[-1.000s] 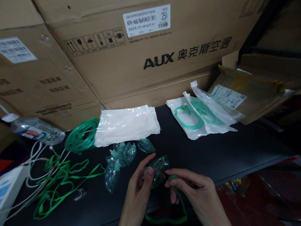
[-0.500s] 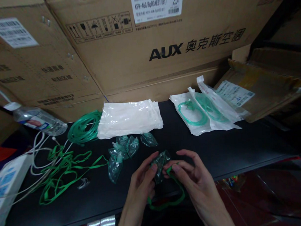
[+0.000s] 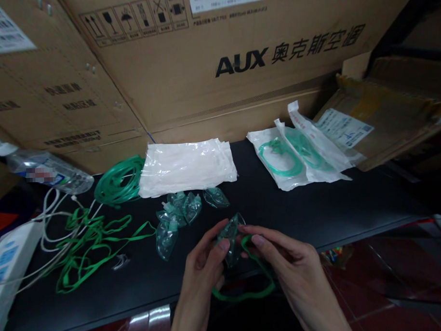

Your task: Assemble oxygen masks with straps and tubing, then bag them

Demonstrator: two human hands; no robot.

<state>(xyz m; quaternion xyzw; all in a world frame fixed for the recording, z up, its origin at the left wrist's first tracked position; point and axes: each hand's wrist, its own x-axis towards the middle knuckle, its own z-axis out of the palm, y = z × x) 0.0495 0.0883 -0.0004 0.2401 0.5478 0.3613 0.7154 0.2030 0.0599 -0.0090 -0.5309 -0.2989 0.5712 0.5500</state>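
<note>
Near the table's front edge, my left hand (image 3: 211,257) is closed round a clear green oxygen mask (image 3: 232,242). My right hand (image 3: 281,255) pinches a green elastic strap (image 3: 262,268) against the mask's right side. The strap hangs in a loop below the mask, and its other end runs to my left hand. Further masks (image 3: 167,239) lie in a loose group just beyond my left hand, with one mask (image 3: 216,197) a little apart. More green straps (image 3: 96,252) lie tangled to the left, beside small clear pieces (image 3: 121,261).
Coiled green tubing (image 3: 118,181) lies beside a stack of white packets (image 3: 186,169). Two bagged tubing sets (image 3: 283,165) rest at the right, near an open carton (image 3: 388,111). Large cardboard boxes (image 3: 188,84) stand behind. A bottle (image 3: 49,167), white cables and a power strip (image 3: 16,259) are at left.
My right hand's fingers have come together closer at the mask, with the forefinger now stretched to its edge. The strap loop hangs slightly wider. The view has shifted a little.
</note>
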